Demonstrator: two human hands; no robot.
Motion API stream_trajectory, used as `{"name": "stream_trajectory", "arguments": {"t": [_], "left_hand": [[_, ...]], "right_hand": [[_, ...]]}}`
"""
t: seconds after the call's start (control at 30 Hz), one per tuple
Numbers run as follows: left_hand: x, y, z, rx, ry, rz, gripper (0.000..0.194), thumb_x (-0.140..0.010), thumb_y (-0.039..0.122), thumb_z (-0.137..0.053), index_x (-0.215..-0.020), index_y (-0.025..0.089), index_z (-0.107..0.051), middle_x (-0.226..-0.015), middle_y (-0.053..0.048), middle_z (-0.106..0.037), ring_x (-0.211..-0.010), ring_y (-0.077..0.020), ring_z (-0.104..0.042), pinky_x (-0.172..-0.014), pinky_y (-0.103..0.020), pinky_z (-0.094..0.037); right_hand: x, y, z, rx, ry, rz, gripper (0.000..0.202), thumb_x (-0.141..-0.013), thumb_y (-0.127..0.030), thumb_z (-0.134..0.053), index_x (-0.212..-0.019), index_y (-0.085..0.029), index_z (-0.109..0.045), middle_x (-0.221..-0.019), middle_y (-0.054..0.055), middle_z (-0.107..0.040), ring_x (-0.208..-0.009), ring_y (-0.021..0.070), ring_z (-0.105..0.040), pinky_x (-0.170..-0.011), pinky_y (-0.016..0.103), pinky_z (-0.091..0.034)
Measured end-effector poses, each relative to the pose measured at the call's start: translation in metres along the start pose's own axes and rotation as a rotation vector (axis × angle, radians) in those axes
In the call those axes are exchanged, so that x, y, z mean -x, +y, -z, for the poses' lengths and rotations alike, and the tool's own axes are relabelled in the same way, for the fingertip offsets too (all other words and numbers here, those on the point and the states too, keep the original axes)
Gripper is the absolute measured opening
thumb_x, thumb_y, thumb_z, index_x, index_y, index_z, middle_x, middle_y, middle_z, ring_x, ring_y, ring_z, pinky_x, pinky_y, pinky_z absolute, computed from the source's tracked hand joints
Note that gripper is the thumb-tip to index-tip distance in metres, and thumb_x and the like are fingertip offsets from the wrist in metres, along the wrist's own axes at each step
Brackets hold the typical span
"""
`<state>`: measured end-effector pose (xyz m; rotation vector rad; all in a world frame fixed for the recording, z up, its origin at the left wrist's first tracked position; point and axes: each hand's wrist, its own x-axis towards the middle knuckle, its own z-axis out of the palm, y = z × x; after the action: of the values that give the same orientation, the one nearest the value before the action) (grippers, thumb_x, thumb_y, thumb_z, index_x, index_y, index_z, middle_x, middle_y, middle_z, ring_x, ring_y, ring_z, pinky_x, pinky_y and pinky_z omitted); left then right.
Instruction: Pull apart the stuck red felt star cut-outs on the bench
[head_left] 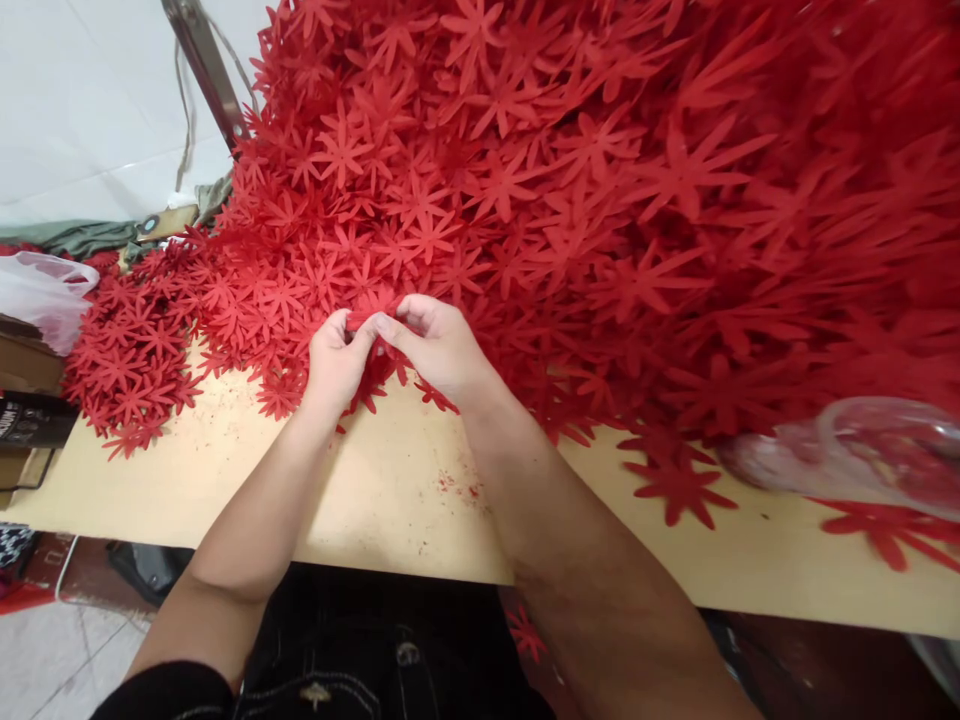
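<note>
Apparently a workshop, pale worktable [397, 500], heaped red flower-shaped pieces [510, 180]

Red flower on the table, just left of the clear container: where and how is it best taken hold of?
Probably by a near petal, pinched between thumb and finger from the near side of the table. The flower spreads its near petals over bare table, while its far side meets the pile and the container is close on the right.
</note>
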<state>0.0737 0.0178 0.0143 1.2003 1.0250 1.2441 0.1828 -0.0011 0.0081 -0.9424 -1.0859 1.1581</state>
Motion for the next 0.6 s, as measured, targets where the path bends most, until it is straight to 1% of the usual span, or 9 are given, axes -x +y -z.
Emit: {"name": "stream_trajectory", "arguments": {"t": [0.1, 0.17, 0.27, 0.33, 0.4, 0.47, 0.53, 0.6], "left_hand": [[0.002, 0.000, 0.001, 0.027, -0.046, -0.018, 0.017, -0.078, 0.020, -0.063, -0.065, 0.015, -0.053, -0.053, 0.007, -0.056, -0.049, -0.0030, -0.049, -0.054, -0.016, -0.042], [0.003, 0.001, 0.001, 0.049, -0.080, -0.005, 0.019, -0.081, 0.023, -0.060, -0.065, 0.016, -0.053, -0.052, 0.006, -0.055, -0.049, -0.0034, -0.049, -0.055, -0.016, -0.043], [0.002, 0.000, 0.001, 0.060, -0.103, 0.021, 0.009, -0.076, 0.018, -0.065, -0.072, 0.016, -0.057, -0.060, 0.006, -0.060, -0.055, -0.0036, -0.054, -0.061, -0.017, -0.045], [0.001, -0.001, 0.001, 0.042, -0.112, 0.014, 0.011, -0.072, 0.016, -0.068, -0.075, 0.016, -0.058, -0.066, 0.005, -0.063, -0.059, -0.0040, -0.055, -0.064, -0.017, -0.046], [0.001, -0.003, 0.000, 0.014, -0.108, -0.009, 0.012, -0.071, 0.017, -0.070, -0.075, 0.017, -0.058, -0.067, 0.004, -0.063, -0.060, -0.0049, -0.056, -0.065, -0.019, -0.046], [0.001, -0.004, -0.001, -0.015, -0.088, -0.040, 0.012, -0.071, 0.018, -0.070, -0.074, 0.017, -0.058, -0.066, 0.004, -0.063, -0.059, -0.0056, -0.056, -0.064, -0.019, -0.046], [0.003, -0.003, -0.003, -0.030, -0.070, -0.059, 0.011, -0.071, 0.018, -0.069, -0.072, 0.017, -0.058, -0.065, 0.004, -0.062, -0.059, -0.0057, -0.055, -0.062, -0.019, -0.046], [0.004, -0.002, -0.004, -0.025, -0.057, -0.060, 0.010, -0.072, 0.017, -0.068, -0.070, 0.017, -0.058, -0.063, 0.004, -0.062, -0.057, -0.0052, -0.055, -0.061, -0.018, -0.046]], "right_hand": [[-0.002, 0.001, 0.003, -0.053, -0.012, -0.002, 0.042, -0.057, -0.054, -0.076, -0.069, -0.019, -0.057, -0.065, -0.002, -0.059, -0.062, 0.0107, -0.055, -0.061, 0.027, -0.048], [-0.003, 0.001, 0.007, -0.034, 0.025, 0.022, 0.036, -0.060, -0.049, -0.076, -0.068, -0.018, -0.059, -0.063, -0.003, -0.057, -0.061, 0.0099, -0.053, -0.062, 0.026, -0.047], [-0.004, -0.001, 0.011, 0.076, 0.137, 0.087, 0.034, -0.069, -0.047, -0.068, -0.060, -0.017, -0.055, -0.057, -0.004, -0.052, -0.056, 0.0081, -0.047, -0.060, 0.025, -0.044], [-0.003, -0.002, 0.011, 0.196, 0.225, 0.132, 0.033, -0.075, -0.046, -0.061, -0.060, -0.017, -0.055, -0.056, -0.003, -0.051, -0.056, 0.0087, -0.047, -0.061, 0.026, -0.043], [-0.001, 0.000, 0.007, 0.333, 0.320, 0.171, 0.030, -0.080, -0.043, -0.055, -0.066, -0.017, -0.059, -0.059, -0.001, -0.055, -0.059, 0.0110, -0.051, -0.065, 0.028, -0.045], [0.001, 0.002, 0.003, 0.447, 0.396, 0.211, 0.028, -0.082, -0.042, -0.052, -0.074, -0.017, -0.063, -0.067, 0.001, -0.061, -0.066, 0.0140, -0.057, -0.070, 0.031, -0.047], [0.001, 0.006, 0.001, 0.513, 0.451, 0.261, 0.029, -0.084, -0.042, -0.049, -0.080, -0.018, -0.065, -0.075, 0.004, -0.066, -0.073, 0.0167, -0.061, -0.075, 0.034, -0.049], [0.000, 0.009, 0.006, 0.515, 0.506, 0.303, 0.032, -0.086, -0.045, -0.046, -0.084, -0.019, -0.065, -0.081, 0.005, -0.068, -0.078, 0.0176, -0.064, -0.076, 0.035, -0.051]]}}
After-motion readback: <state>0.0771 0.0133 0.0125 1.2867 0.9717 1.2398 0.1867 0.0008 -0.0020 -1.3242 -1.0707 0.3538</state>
